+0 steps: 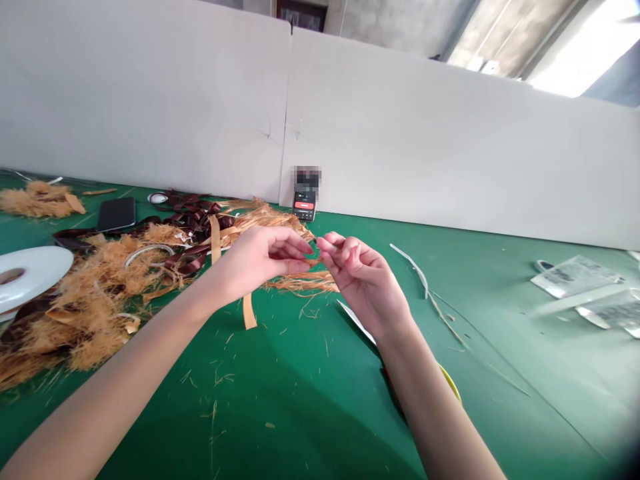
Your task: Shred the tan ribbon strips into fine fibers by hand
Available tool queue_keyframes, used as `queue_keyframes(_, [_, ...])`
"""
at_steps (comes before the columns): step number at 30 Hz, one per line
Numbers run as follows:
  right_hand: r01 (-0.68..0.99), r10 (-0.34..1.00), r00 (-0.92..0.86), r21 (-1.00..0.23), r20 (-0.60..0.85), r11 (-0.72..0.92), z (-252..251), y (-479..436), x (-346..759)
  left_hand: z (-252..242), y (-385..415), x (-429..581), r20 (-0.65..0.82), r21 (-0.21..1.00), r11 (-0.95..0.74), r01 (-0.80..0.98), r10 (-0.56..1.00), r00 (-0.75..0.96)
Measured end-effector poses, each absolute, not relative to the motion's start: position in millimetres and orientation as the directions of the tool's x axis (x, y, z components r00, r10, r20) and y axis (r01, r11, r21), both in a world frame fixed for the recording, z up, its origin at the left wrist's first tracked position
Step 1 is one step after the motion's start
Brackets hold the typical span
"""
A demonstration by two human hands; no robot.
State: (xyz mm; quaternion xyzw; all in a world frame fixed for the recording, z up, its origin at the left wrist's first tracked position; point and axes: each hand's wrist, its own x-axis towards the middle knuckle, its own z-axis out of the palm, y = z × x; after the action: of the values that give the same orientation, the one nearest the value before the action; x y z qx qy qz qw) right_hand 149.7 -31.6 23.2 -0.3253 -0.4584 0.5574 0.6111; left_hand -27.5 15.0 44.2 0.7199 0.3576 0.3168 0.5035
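Note:
My left hand (263,257) and my right hand (363,277) meet above the green table (310,400), fingertips almost touching. Both pinch a thin strip of tan ribbon (249,310), which runs under my left hand and hangs down to the table. A bundle of tan straw-like fibre (280,220) lies just behind my hands. My right fingers are curled, pinching the small end of the strip. A white strip (356,320) shows below my right wrist.
Piles of tan fibre (95,300) mixed with dark brown ribbon (193,217) cover the left. A white tape roll (30,270), a dark phone (116,213) and a standing phone (305,200) are near. Clear packets (575,277) lie at right. White boards (400,133) wall the back.

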Motion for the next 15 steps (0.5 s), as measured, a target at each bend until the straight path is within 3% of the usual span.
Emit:
queue_keyframes(6, [-0.416,0.993,-0.009,-0.903,0.121,0.106,27.8,-29.3,150.4,43.6,13.2,-28.8,0.152,0.931,-0.306,0.2,0.82,0.551])
queue_keyframes(15, [-0.357,0.99,0.041,-0.923,0.136,0.142,34.5,-27.1,158.0,44.6,11.0,-29.8,0.117,0.924,-0.296,0.242,0.821,0.559])
